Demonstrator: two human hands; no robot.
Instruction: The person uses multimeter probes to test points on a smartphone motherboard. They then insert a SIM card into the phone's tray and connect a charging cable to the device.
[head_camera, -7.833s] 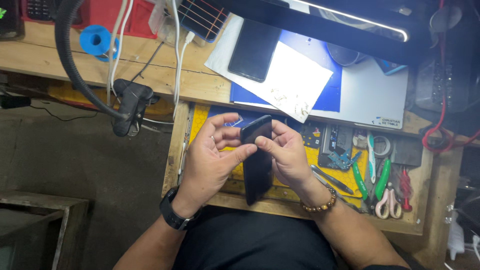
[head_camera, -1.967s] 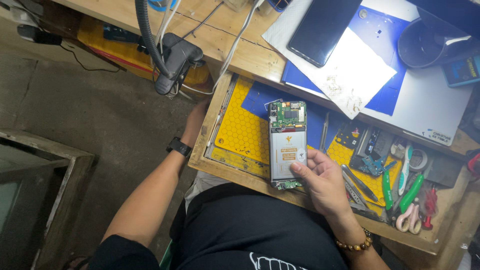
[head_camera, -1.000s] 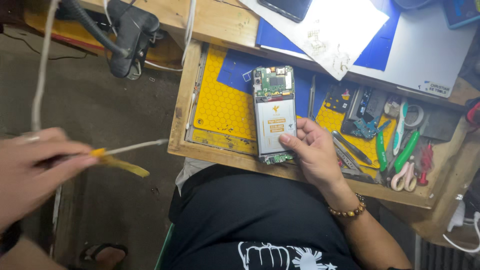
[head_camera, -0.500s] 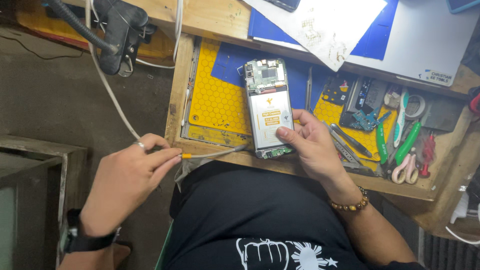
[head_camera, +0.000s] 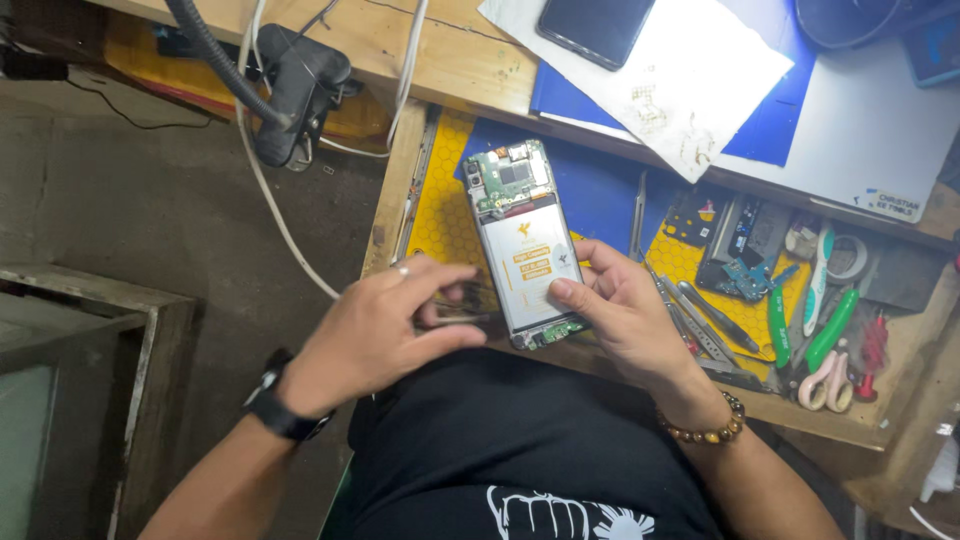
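My right hand (head_camera: 630, 320) steadies the opened phone (head_camera: 525, 245) by its lower edge on the yellow mat (head_camera: 440, 215); my left hand (head_camera: 385, 335), just beside it, pinches a thin tool (head_camera: 460, 320). The exposed board looks fragile: grip the rigid frame edges only

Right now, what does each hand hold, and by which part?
The right hand steadies the opened phone at its lower right edge. The left hand pinches a thin tool near its end.
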